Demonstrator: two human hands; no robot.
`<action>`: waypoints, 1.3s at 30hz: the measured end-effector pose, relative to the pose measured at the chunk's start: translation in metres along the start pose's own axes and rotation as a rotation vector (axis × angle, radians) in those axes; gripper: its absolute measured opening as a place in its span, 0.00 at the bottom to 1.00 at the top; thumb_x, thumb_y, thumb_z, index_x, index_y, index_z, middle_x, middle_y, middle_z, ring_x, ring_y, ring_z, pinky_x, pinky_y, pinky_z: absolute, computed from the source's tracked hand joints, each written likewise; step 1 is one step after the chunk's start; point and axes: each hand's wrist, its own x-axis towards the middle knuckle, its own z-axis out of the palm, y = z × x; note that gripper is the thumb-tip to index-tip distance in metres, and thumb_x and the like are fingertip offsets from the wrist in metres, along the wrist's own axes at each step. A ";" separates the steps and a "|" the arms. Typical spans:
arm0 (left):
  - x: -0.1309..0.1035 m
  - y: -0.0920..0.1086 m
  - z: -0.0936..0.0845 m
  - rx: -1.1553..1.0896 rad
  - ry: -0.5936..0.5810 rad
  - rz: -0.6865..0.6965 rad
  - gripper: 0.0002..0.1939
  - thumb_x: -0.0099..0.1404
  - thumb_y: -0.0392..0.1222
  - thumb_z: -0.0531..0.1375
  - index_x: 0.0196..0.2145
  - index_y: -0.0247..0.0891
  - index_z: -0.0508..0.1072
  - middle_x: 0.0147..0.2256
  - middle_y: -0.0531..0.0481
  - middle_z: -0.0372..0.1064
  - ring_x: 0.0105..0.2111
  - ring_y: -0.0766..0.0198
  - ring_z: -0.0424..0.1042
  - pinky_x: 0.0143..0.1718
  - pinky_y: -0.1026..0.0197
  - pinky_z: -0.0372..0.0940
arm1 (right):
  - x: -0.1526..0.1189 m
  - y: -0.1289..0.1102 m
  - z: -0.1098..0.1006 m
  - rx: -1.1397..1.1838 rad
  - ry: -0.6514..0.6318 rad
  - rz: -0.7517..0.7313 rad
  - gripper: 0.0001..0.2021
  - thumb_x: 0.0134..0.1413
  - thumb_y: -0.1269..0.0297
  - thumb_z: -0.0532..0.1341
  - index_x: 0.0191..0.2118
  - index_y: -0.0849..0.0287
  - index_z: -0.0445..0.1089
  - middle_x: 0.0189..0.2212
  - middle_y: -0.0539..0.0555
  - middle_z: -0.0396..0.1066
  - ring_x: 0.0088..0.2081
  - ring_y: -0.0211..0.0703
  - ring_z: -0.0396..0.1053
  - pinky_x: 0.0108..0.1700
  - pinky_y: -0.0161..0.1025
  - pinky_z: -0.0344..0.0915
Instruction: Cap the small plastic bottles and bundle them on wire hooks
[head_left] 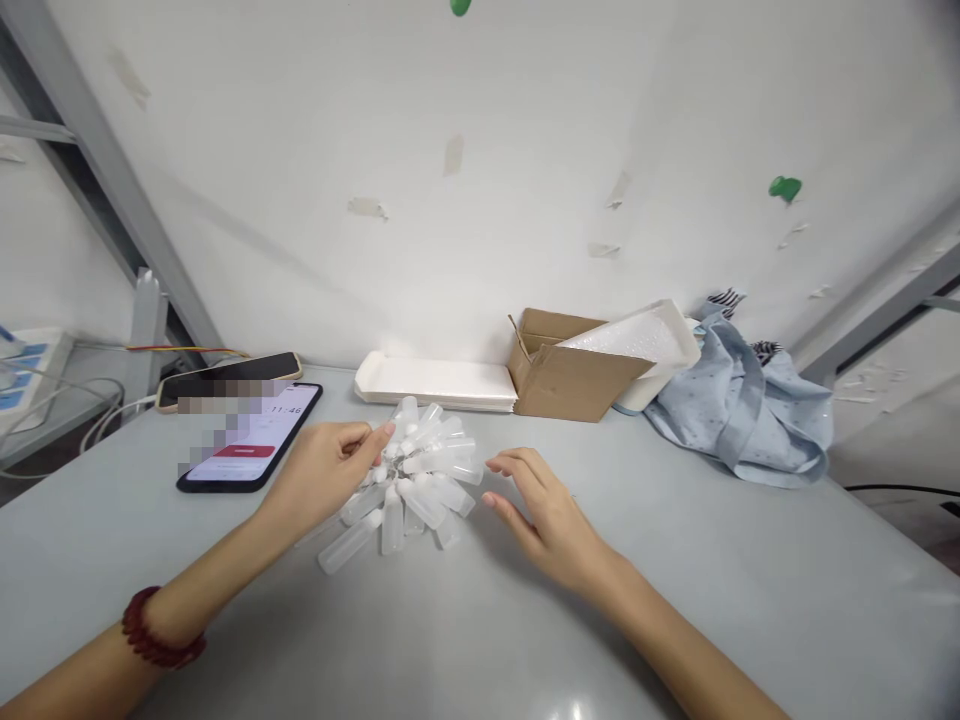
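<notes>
A red bead bracelet (159,632) circles the left wrist. On the grey table (750,600), the left hand (326,470) pinches a cluster of small clear plastic bottles (416,470) at mid-table; the right hand (544,505) hovers just beside it, fingers spread. Behind them lie a phone (251,440), white tray (435,382) and cardboard box (566,380).

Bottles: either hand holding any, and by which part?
Left hand pinches the bottles at the cluster's left edge; exact part unclear. Right hand hovers open beside them, holding nothing.
</notes>
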 end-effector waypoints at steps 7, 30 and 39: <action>-0.005 0.002 0.005 0.024 -0.003 0.130 0.23 0.63 0.50 0.50 0.16 0.39 0.48 0.16 0.58 0.42 0.19 0.69 0.46 0.21 0.65 0.44 | 0.001 0.022 0.008 -0.040 0.008 0.042 0.09 0.61 0.69 0.52 0.46 0.60 0.62 0.42 0.60 0.65 0.44 0.46 0.65 0.44 0.45 0.68; -0.009 -0.002 0.001 -0.078 0.133 0.313 0.21 0.64 0.42 0.50 0.16 0.40 0.48 0.16 0.59 0.43 0.18 0.68 0.42 0.24 0.61 0.39 | 0.125 0.058 0.019 -0.507 -0.146 -0.013 0.08 0.60 0.64 0.57 0.41 0.64 0.68 0.38 0.53 0.70 0.36 0.39 0.70 0.37 0.41 0.69; -0.004 -0.001 -0.002 -0.579 -0.031 -0.024 0.18 0.62 0.51 0.52 0.21 0.37 0.63 0.17 0.55 0.59 0.15 0.69 0.54 0.19 0.65 0.47 | 0.108 0.045 0.017 -0.570 0.178 -0.163 0.11 0.62 0.74 0.49 0.34 0.63 0.68 0.33 0.59 0.71 0.35 0.43 0.69 0.36 0.39 0.66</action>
